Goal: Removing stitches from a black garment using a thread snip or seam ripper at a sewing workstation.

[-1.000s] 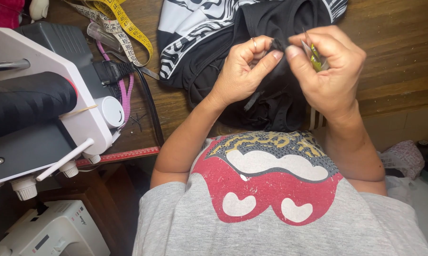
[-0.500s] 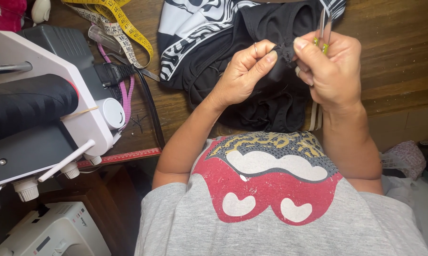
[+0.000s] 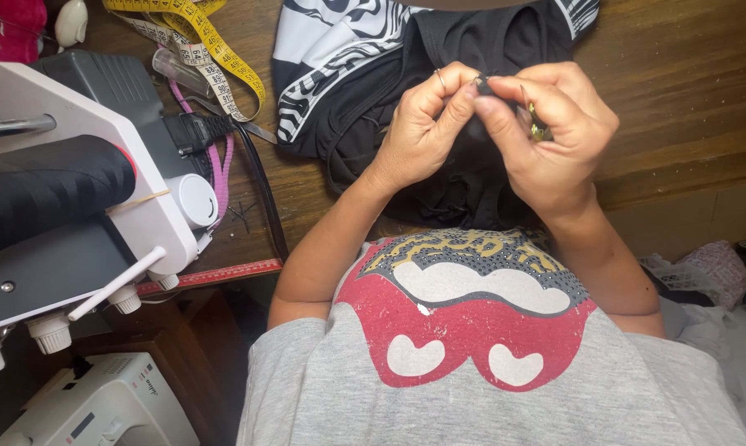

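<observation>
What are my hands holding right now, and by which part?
Both the left hand and right hand pinch a small fold of the black fabric between fingertips. The right hand also holds a small gold-coloured tool, mostly hidden.

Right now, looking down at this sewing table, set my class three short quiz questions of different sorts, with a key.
1. True or false: both hands pinch the black fabric.
2. What lies nearest the yellow tape measure: A) white machine, B) lace scrap?
3. Fill in: the right hand also holds a small ___-coloured tool.

Key: 1 true, left hand included; 2 A; 3 gold.
</observation>
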